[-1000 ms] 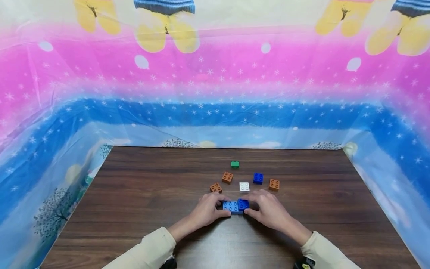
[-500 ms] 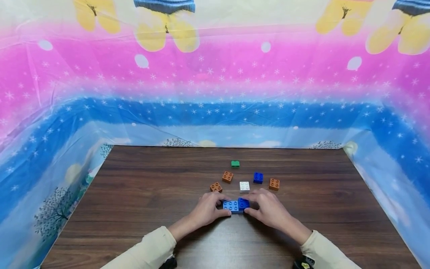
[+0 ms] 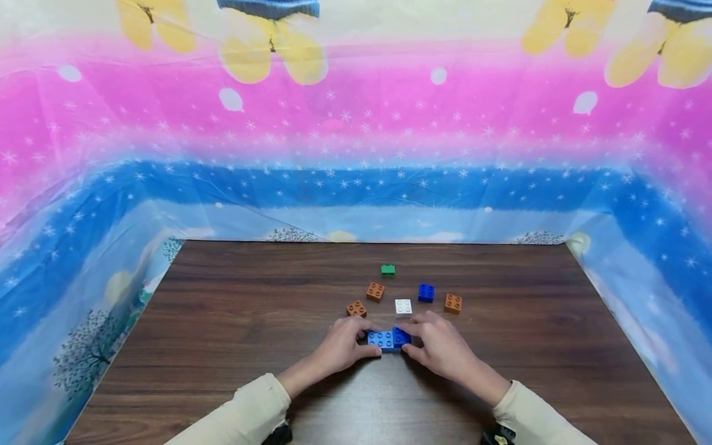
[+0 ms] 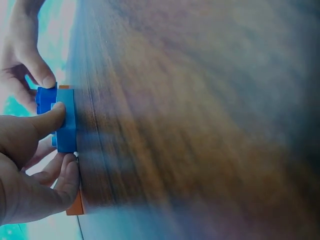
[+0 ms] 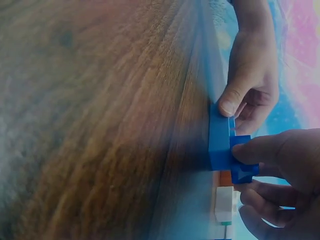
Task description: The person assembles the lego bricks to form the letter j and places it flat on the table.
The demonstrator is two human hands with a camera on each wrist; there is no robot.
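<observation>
A long light blue toy brick (image 3: 381,339) lies on the brown wooden table. On its right end sits a square dark blue brick (image 3: 401,336); the right wrist view shows it on the stud side, reaching slightly past the end. My left hand (image 3: 340,347) pinches the light blue brick by its left part, thumb on the near side and fingers behind. The dark blue brick (image 5: 242,159) is pinched between the thumb and fingers of my right hand (image 3: 442,346). Whether its studs are fully pressed in cannot be told.
Beyond the hands lie a white brick (image 3: 403,307), another dark blue brick (image 3: 426,293) and a green brick (image 3: 387,270). Orange bricks lie at the left (image 3: 356,308), farther back (image 3: 375,292) and right (image 3: 453,303). A patterned cloth (image 3: 356,136) surrounds the table (image 3: 233,296).
</observation>
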